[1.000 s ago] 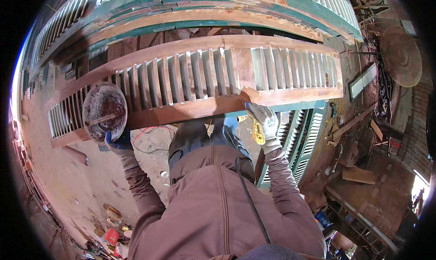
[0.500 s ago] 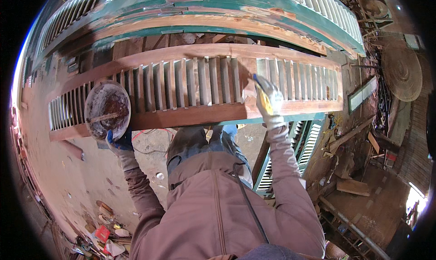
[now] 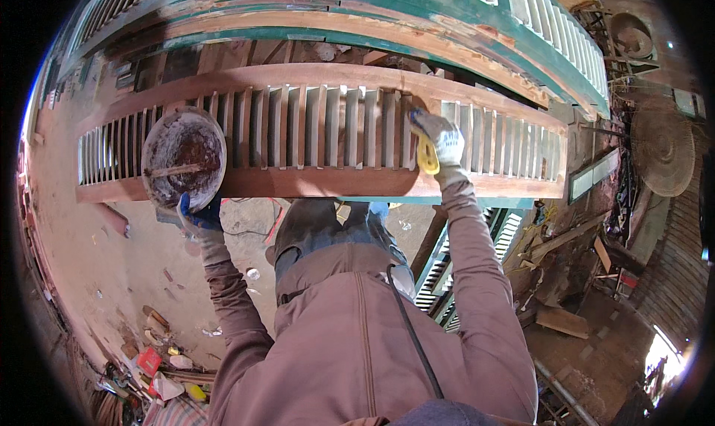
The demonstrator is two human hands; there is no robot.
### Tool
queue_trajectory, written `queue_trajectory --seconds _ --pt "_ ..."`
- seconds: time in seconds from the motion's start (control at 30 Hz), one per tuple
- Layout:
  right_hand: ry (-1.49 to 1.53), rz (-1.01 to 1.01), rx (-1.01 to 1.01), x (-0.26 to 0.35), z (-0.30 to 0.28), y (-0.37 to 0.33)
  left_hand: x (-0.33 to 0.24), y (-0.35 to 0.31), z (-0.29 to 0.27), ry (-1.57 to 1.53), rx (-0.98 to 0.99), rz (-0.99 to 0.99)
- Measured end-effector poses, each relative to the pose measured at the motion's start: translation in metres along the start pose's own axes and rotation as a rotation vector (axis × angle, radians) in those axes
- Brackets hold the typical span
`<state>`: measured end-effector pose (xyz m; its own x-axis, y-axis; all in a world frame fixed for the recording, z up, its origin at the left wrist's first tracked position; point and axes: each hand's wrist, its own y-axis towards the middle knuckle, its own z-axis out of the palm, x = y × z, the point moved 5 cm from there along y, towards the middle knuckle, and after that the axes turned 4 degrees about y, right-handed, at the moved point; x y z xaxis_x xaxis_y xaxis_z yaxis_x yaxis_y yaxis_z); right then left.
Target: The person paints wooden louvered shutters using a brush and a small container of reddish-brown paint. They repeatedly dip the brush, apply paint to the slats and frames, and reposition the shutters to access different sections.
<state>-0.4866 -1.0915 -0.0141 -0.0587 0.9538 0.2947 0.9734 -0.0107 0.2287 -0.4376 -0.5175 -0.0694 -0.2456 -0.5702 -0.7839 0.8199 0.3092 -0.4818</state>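
A long wooden louvred shutter (image 3: 298, 182) lies across in front of me, bare reddish wood with pale slats. My left hand (image 3: 199, 216), in a blue-and-grey glove, grips the near rim of a round, white-crusted bowl (image 3: 208, 147) over the shutter's left part. A flat wooden stick (image 3: 173, 170) lies across the bowl's inside. My right hand (image 3: 445, 141), in a white-and-blue glove, is closed round a yellow-handled tool (image 3: 427, 156) above the slats right of the middle. The tool's working end is hidden by my fingers, so contact with the wood cannot be told.
Green, partly stripped shutters (image 3: 417, 16) are stacked beyond. Another green louvred shutter (image 3: 447, 269) stands below right, near my right arm. A woven round basket (image 3: 663, 150) and scrap wood (image 3: 562, 322) lie at right. Mixed clutter (image 3: 160, 370) covers the floor at lower left.
My right hand has shifted slightly left along the shutter, and the yellow handle has turned. The bowl in my left hand has moved a little farther away. The whole view has shifted slightly.
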Motion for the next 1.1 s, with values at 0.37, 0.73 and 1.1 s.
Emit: queue_trajectory --seconds 0.37,0.73,1.1 --pt "-0.109 0.101 -0.105 -0.044 -0.015 0.017 0.011 0.007 -0.002 -0.083 0.095 0.015" --pt "0.343 0.394 -0.051 0.086 -0.046 -0.065 -0.023 -0.007 -0.001 -0.433 0.343 -0.311" --pt "0.036 -0.172 0.048 0.213 0.007 -0.063 -0.07 -0.04 -0.107 -0.174 0.1 -0.007"
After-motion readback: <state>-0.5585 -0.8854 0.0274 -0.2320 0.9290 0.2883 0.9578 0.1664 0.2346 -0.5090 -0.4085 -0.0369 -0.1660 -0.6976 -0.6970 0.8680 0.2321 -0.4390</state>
